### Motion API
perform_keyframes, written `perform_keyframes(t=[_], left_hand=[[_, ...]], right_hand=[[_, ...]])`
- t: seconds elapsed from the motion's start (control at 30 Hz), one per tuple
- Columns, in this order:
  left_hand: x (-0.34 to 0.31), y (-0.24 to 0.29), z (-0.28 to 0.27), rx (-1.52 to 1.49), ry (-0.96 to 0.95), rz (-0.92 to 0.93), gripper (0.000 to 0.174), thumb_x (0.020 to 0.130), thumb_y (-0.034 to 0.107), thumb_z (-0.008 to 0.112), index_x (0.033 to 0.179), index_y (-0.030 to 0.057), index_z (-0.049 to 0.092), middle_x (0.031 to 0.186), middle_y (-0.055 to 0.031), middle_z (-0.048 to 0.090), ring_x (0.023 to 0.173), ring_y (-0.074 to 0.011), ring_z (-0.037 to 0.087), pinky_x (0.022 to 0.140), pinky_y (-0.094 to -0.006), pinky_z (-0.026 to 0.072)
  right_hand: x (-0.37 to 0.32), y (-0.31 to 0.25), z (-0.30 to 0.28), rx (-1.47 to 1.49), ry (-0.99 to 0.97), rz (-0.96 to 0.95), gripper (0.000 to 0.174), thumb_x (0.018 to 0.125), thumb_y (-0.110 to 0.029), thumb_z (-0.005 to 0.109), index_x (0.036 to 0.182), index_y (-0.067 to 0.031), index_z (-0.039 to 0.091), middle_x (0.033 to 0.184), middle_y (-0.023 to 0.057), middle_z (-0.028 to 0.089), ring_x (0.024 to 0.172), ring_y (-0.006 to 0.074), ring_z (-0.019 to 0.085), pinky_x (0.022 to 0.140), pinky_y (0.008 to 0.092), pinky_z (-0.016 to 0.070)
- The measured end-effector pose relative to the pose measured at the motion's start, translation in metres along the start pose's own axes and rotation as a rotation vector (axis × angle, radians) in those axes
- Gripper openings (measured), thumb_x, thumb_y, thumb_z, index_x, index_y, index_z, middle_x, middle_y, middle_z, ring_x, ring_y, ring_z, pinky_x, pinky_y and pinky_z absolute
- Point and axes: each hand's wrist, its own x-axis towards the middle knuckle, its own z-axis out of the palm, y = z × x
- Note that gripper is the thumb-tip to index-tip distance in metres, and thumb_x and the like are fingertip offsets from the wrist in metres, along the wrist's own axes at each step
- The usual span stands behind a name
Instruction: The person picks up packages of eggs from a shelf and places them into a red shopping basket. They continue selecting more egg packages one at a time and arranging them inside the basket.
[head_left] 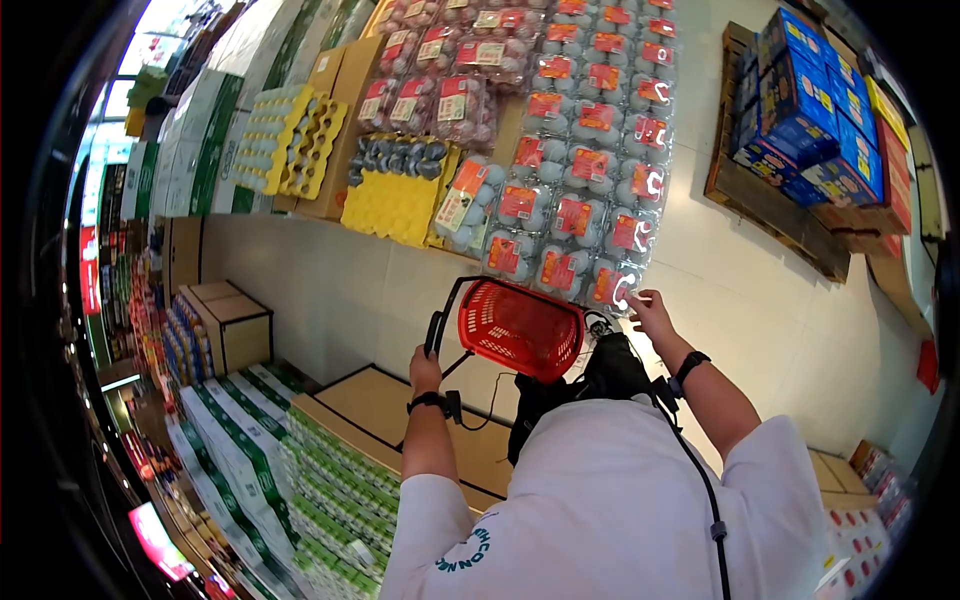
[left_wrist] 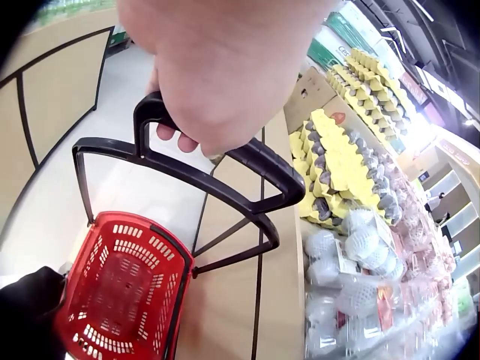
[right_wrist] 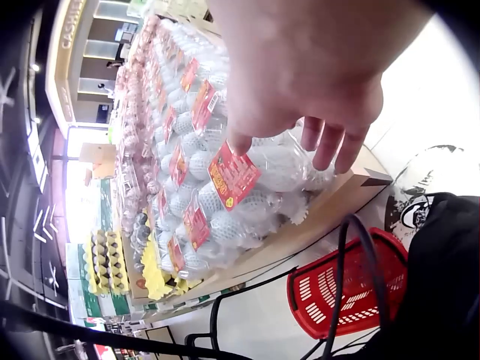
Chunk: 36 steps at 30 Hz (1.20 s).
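My left hand (head_left: 425, 372) grips the black handle (left_wrist: 225, 161) of an empty red shopping basket (head_left: 520, 328), which hangs at my left side; the left wrist view shows its mesh floor (left_wrist: 120, 292) bare. My right hand (head_left: 650, 312) reaches forward with fingers (right_wrist: 330, 146) spread and straight, just above a clear bagged pack of white eggs with a red label (right_wrist: 234, 176) at the near edge of the display. The same pack (head_left: 613, 286) sits in the front row in the head view. The hand holds nothing.
The shelf (head_left: 300, 225) carries many bagged egg packs (head_left: 575, 215), yellow egg trays (head_left: 400, 200) and cartons (head_left: 290, 140). Green-and-white boxes (head_left: 250, 460) are stacked on the left. Blue boxes on a pallet (head_left: 800, 110) stand at the right, across a pale tiled floor (head_left: 760, 300).
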Motion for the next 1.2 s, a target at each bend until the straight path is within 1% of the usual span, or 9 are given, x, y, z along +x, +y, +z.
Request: perform_keyframes(t=[0.1, 0.27, 0.4, 0.5, 0.83, 0.9, 1.07, 1.13, 1.2], left_hand=[[0.025, -0.017, -0.012, 0.030, -0.038, -0.008, 0.020, 0.088, 0.018, 0.048, 0.095, -0.0002, 0.054, 0.085, -0.0207, 0.060, 0.081, -0.0388, 0.058, 0.070, -0.0464, 0.0445], [0.074, -0.036, -0.020, -0.044, 0.014, -0.019, 0.024, 0.091, 0.022, 0.045, 0.092, -0.0017, 0.047, 0.083, -0.0229, 0.059, 0.077, -0.0399, 0.057, 0.065, -0.0471, 0.0445], [0.116, -0.060, -0.023, -0.063, 0.094, -0.112, 0.031, 0.090, 0.022, 0.047, 0.108, -0.0037, 0.044, 0.086, -0.0225, 0.059, 0.077, -0.0379, 0.059, 0.069, -0.0473, 0.0474], [0.133, -0.083, -0.030, -0.010, 0.022, -0.183, 0.051, 0.085, 0.022, 0.050, 0.127, 0.0010, 0.030, 0.114, -0.0253, 0.047, 0.099, -0.0399, 0.052, 0.082, -0.0464, 0.0461], [0.137, -0.096, -0.067, -0.347, -0.144, -0.288, 0.068, 0.080, 0.017, 0.053, 0.139, 0.0070, 0.020, 0.123, -0.0220, 0.047, 0.102, -0.0349, 0.051, 0.085, -0.0452, 0.0412], [0.153, -0.108, -0.051, -0.330, -0.102, -0.250, 0.068, 0.081, 0.018, 0.053, 0.139, 0.0076, 0.020, 0.121, -0.0218, 0.048, 0.102, -0.0349, 0.051, 0.085, -0.0453, 0.0405], [0.155, -0.093, -0.058, -0.348, -0.142, -0.188, 0.063, 0.083, 0.019, 0.051, 0.138, 0.0068, 0.022, 0.119, -0.0216, 0.049, 0.101, -0.0351, 0.051, 0.086, -0.0450, 0.0392], [0.163, -0.101, -0.048, -0.322, -0.098, -0.043, 0.055, 0.089, 0.018, 0.047, 0.136, 0.0037, 0.023, 0.102, -0.0193, 0.055, 0.079, -0.0304, 0.056, 0.070, -0.0446, 0.0434], [0.171, -0.107, -0.037, -0.224, -0.100, -0.033, 0.049, 0.092, 0.025, 0.044, 0.131, 0.0007, 0.026, 0.101, -0.0223, 0.056, 0.080, -0.0338, 0.057, 0.070, -0.0450, 0.0435]], right_hand=[[-0.003, 0.002, 0.013, 0.016, 0.128, -0.040, 0.070, 0.072, -0.047, 0.069, 0.117, -0.0026, 0.040, 0.091, 0.0088, 0.053, 0.066, 0.0144, 0.050, 0.056, 0.0279, 0.0436], [0.004, 0.014, 0.028, 0.096, 0.169, -0.050, 0.066, 0.070, -0.050, 0.068, 0.109, -0.0001, 0.049, 0.077, 0.0049, 0.052, 0.066, 0.0122, 0.048, 0.055, 0.0265, 0.0413], [-0.001, 0.009, 0.039, 0.095, 0.257, -0.026, 0.064, 0.072, -0.052, 0.066, 0.108, -0.0022, 0.051, 0.087, 0.0059, 0.053, 0.077, 0.0144, 0.049, 0.066, 0.0302, 0.0438], [-0.004, 0.011, 0.043, 0.196, 0.249, -0.099, 0.054, 0.076, -0.051, 0.062, 0.110, -0.0096, 0.051, 0.108, 0.0053, 0.051, 0.102, 0.0203, 0.045, 0.083, 0.0392, 0.0409], [-0.020, 0.031, 0.052, 0.464, 0.255, -0.153, 0.041, 0.079, -0.039, 0.065, 0.103, -0.0107, 0.046, 0.110, 0.0055, 0.049, 0.103, 0.0198, 0.048, 0.082, 0.0399, 0.0452], [-0.027, 0.037, 0.049, 0.643, 0.208, -0.194, 0.031, 0.083, -0.035, 0.061, 0.098, -0.0122, 0.047, 0.105, 0.0025, 0.053, 0.099, 0.0180, 0.050, 0.083, 0.0393, 0.0448], [-0.070, 0.050, 0.048, 0.583, 0.167, -0.220, 0.027, 0.084, -0.033, 0.058, 0.099, -0.0129, 0.049, 0.091, -0.0004, 0.054, 0.090, 0.0144, 0.052, 0.081, 0.0375, 0.0449], [-0.083, 0.069, 0.051, 0.492, 0.171, -0.181, 0.028, 0.084, -0.032, 0.058, 0.101, -0.0122, 0.049, 0.088, -0.0012, 0.052, 0.087, 0.0126, 0.052, 0.080, 0.0367, 0.0453], [-0.090, 0.089, 0.060, 0.476, 0.178, -0.137, 0.028, 0.084, -0.031, 0.059, 0.102, -0.0116, 0.049, 0.088, -0.0014, 0.052, 0.084, 0.0110, 0.051, 0.079, 0.0352, 0.0462]])
